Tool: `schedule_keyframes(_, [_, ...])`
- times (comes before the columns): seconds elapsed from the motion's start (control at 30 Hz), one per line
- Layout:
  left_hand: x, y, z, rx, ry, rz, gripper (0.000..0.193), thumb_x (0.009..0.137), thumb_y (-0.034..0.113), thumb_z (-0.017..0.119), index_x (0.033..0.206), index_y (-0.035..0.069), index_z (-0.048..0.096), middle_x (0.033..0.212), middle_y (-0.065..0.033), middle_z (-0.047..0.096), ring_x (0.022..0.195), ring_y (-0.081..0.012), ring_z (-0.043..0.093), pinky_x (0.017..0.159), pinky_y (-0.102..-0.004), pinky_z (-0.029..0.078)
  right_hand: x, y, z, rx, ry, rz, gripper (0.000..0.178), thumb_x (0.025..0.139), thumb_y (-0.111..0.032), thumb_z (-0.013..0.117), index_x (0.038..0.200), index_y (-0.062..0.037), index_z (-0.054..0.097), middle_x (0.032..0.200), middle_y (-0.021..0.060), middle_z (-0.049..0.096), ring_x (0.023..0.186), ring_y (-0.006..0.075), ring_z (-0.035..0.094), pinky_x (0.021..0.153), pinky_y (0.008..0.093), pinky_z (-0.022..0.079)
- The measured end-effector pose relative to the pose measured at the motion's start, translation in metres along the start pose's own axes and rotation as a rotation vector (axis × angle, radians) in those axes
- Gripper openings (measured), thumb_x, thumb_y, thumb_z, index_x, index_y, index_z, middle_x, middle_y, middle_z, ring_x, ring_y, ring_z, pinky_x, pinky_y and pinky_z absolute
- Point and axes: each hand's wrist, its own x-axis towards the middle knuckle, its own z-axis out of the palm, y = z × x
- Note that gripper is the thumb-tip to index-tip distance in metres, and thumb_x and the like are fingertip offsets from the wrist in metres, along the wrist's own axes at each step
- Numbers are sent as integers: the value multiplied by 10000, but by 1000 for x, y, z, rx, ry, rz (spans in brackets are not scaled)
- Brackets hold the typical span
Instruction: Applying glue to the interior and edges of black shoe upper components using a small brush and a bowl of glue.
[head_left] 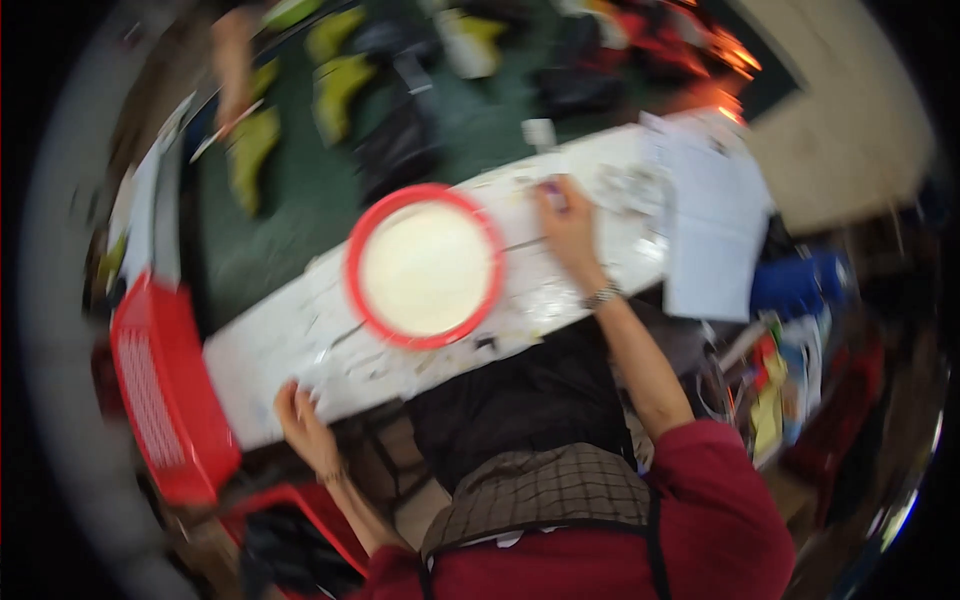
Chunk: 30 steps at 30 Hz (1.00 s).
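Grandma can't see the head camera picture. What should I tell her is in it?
A person's left hand and right hand are on either side of a round red basin of cream-coloured stuff, at a white bench. Beyond, another person's hand is over a dark green table with curved yellow-green pieces.

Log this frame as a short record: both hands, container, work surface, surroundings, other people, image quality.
Left hand: at the near left part of the white board; contact unclear
Right hand: above the board's far side, by a small purplish thing; grip unclear
Container: round red basin on the board, pale cream contents
Right side: white sheets, blue cylinder
Beyond: dark green table with yellow-green pieces
Other person: a hand, upper left, with a thin tool
Image quality: motion-blurred
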Motion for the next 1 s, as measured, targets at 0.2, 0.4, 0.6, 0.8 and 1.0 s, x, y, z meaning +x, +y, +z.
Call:
schedule_keyframes(0.2, [12,95,45,-891,-270,-105,118,970,-22,585,1007,47,497,889,-14,458,827,-139,530,829,-335,500,-1,12,-29,-10,-33,50,172,1014,-171,622,962,-9,649,808,-12,600,711,87,494,614,257,423])
schedule_keyframes(0.4, [2,89,27,-1030,-334,-133,262,1061,145,545,831,107,426,750,12,417,659,-102,444,657,-334,480,-3,10,-13,16,-138,63,206,1029,-191,618,944,-3,622,772,-43,517,705,60,428,595,234,379])
schedule_keyframes(0.6, [3,82,30,-1041,-197,-142,515,1103,334,453,640,117,392,591,1,427,497,-97,386,569,-325,459,4,28,-23,50,-120,102,232,1041,-227,615,927,-24,615,764,-73,472,673,39,376,565,212,302])
schedule_keyframes(0.8, [-9,69,-64,-174,348,-34,703,1094,558,250,1192,-5,661,1230,-111,672,966,-204,662,830,-319,523,0,20,-13,-1,-137,90,269,1040,-263,623,942,-12,612,781,-58,474,691,54,391,592,222,335])
schedule_keyframes(1.0, [-44,-5,-235,1426,1129,-291,686,756,422,775,1303,53,584,1206,-215,629,1114,-402,608,914,-537,502,0,14,-38,-246,-76,67,232,1025,-199,617,1026,29,659,844,14,614,761,89,514,674,249,442])
